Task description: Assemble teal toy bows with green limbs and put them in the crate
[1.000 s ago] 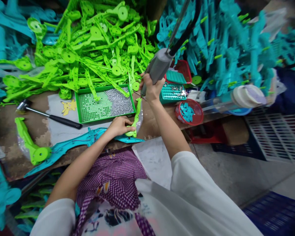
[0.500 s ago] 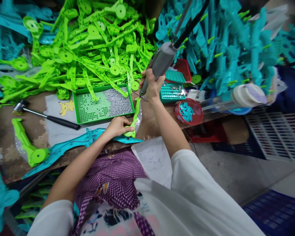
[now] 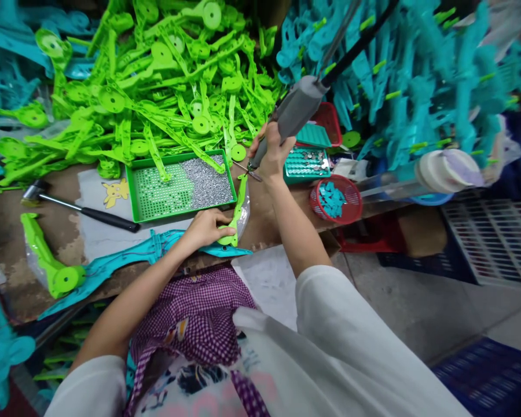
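My right hand is wrapped around a grey electric screwdriver, which leans up to the right with a cord at its top. Its bit meets the upper end of a lime-green plastic arm piece. The fingers of my left hand are closed on the lower, rounded end of that piece. Beneath lies a long turquoise plastic part, partly covered by my left forearm. Just beyond my left hand sits a green perforated tray with small metal screws.
A hammer and another lime-green piece lie on the left. Lime-green parts are heaped behind the tray, turquoise parts at back right. A red basket holds small turquoise pieces beside a teal box of metal bits.
The screwdriver's upper end has tilted slightly to the right, while its bit stays at the lime-green piece's upper end. My left hand keeps its hold, and the view has shifted a little.
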`<state>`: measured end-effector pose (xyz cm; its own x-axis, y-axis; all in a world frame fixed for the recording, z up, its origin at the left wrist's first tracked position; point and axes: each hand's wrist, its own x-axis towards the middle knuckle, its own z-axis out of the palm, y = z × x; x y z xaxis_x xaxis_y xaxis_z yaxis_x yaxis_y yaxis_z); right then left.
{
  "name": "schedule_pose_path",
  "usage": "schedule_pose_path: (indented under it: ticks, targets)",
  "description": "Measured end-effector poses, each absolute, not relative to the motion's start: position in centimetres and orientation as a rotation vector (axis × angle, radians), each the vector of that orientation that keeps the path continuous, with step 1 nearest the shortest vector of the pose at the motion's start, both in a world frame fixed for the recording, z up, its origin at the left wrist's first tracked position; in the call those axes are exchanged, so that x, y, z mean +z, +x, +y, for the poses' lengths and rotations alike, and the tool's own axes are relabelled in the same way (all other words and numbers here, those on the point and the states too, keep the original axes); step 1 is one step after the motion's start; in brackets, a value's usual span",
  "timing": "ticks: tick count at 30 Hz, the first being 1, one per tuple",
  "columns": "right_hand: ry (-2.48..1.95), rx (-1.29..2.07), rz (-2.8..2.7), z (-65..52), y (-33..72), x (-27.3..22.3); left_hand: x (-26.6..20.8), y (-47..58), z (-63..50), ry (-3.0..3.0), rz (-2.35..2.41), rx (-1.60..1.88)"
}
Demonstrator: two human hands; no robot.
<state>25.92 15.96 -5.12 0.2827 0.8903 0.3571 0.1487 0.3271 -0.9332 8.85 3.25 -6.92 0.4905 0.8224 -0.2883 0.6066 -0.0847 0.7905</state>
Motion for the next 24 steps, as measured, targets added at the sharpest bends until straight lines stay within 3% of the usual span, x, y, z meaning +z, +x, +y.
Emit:
schedule_pose_path:
  ticks: [7, 11, 16, 24]
  targets:
    - [-1.043, 0.623, -1.122, 14.0, 25.2, -1.6, -7.2, 8.9, 3.1, 1.823, 1.181, 0.329]
    - [-0.872, 0.825, -1.285, 12.2, 19.7, 0.6, -7.3, 8.9, 3.0, 1.842, 1.136, 0.353]
    - [-0.953, 0.923, -1.432, 12.4, 13.2, -1.7, -7.6, 8.8, 3.2, 1.846, 1.085, 0.359]
    - [-1.016, 0.933, -1.432, 13.6, 13.0, -4.0, -8.1, 8.9, 3.2, 1.84, 1.076, 0.402]
